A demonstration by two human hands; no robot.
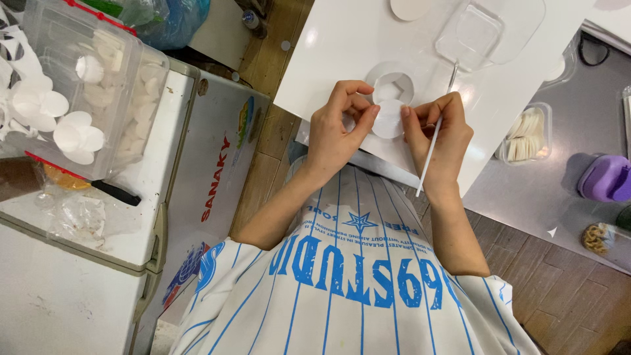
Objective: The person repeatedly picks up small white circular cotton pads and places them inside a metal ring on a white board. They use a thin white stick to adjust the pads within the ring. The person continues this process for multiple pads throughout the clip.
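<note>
White board (342, 39) tilts across the lap as a work surface, so the small pieces sit close to the eyes. White chest freezer (79, 263) stands well apart on one side; its lid doubles as a shelf. A sticker band with red lettering and a colourful logo patch runs down its front face. Clear plastic bin (98, 85) with red clips sits on the freezer lid, packed with white round discs, stock kept within reach. Striped white-and-blue shirt (355, 289) fills the bottom, with blue block print across the chest. Grey table (565, 171) lies beyond the board; a small clear tub (526, 135) of cream discs, a purple tool (605, 177) and a bag of brownish bits (599, 238) rest on it. Clear flat tray (490, 29) lies on the board's far end. White ring (393, 82) lies on the board just above the fingers.

Both hands meet on a white paper disc (388, 118) at the board's near edge. One hand (338, 128) pinches the disc rim, fingers narrow, steadying it. Other hand (440, 135) pinches the opposite rim and also grips a thin white stick (428, 158), angled down past the wrist. Mirrored shirt print suggests a flipped view, so hand sides are uncertain.
</note>
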